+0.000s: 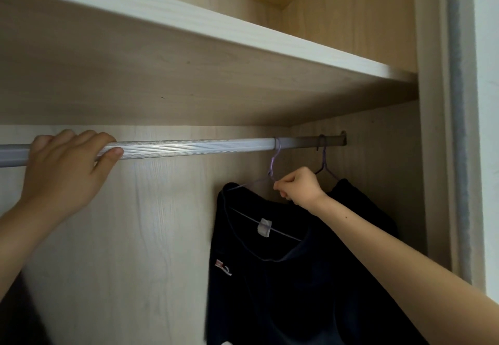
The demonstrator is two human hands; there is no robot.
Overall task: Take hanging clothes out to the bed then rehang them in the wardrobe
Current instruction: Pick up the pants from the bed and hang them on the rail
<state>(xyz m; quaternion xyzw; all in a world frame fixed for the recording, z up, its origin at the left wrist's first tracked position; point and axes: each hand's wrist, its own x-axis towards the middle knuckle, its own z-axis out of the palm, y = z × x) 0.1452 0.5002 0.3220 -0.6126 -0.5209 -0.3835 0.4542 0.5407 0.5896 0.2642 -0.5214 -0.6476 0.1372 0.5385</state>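
A silver ribbed rail [189, 148] runs across the wardrobe under a shelf. My left hand [64, 171] wraps over the rail at the left. A dark navy shirt [270, 290] with a white neck label hangs on a purple wire hanger [274, 166] whose hook sits on the rail. My right hand [298, 186] is closed on that hanger just below its hook. Behind it, near the rail's right end, a second purple hanger [324, 161] carries another dark garment [359, 204], mostly hidden by my arm.
A pale wooden shelf [243, 34] lies just above the rail. The wardrobe's back panel [148, 236] is bare between my hands. The right side wall and door frame [456, 155] stand close to the hangers. Something dark shows at the bottom left corner [19, 317].
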